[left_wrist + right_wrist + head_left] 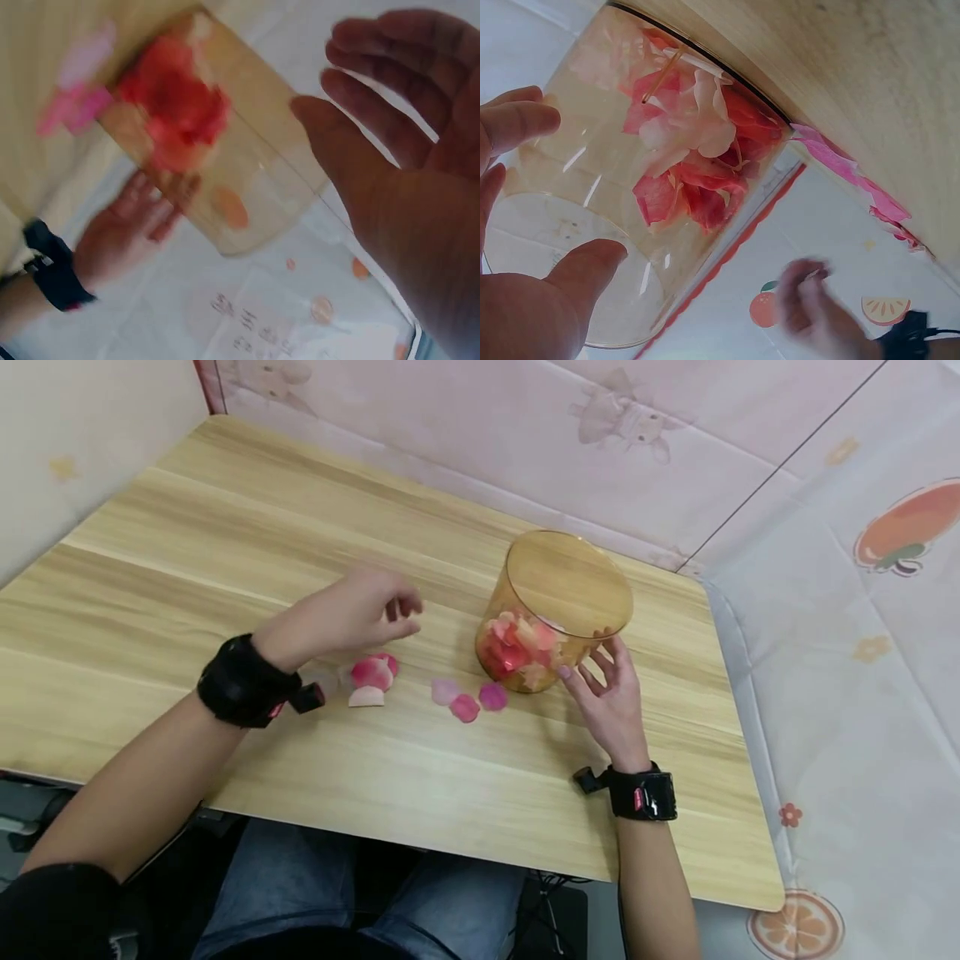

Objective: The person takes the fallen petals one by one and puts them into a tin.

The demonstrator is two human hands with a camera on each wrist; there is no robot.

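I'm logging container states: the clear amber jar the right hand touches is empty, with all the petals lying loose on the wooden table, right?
Not empty: the jar holds red and pink petals, clearest in the right wrist view. The right hand does touch it, and loose petals lie on the table.

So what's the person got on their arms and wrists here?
Both forearms are bare. Each wrist carries a black strap with a small black camera block and a bit of red marking: the left wrist band is wide and padded-looking, the right wrist band is glossier with a small red label. A dark sleeve shows at the left upper arm. No rings or gloves are visible.
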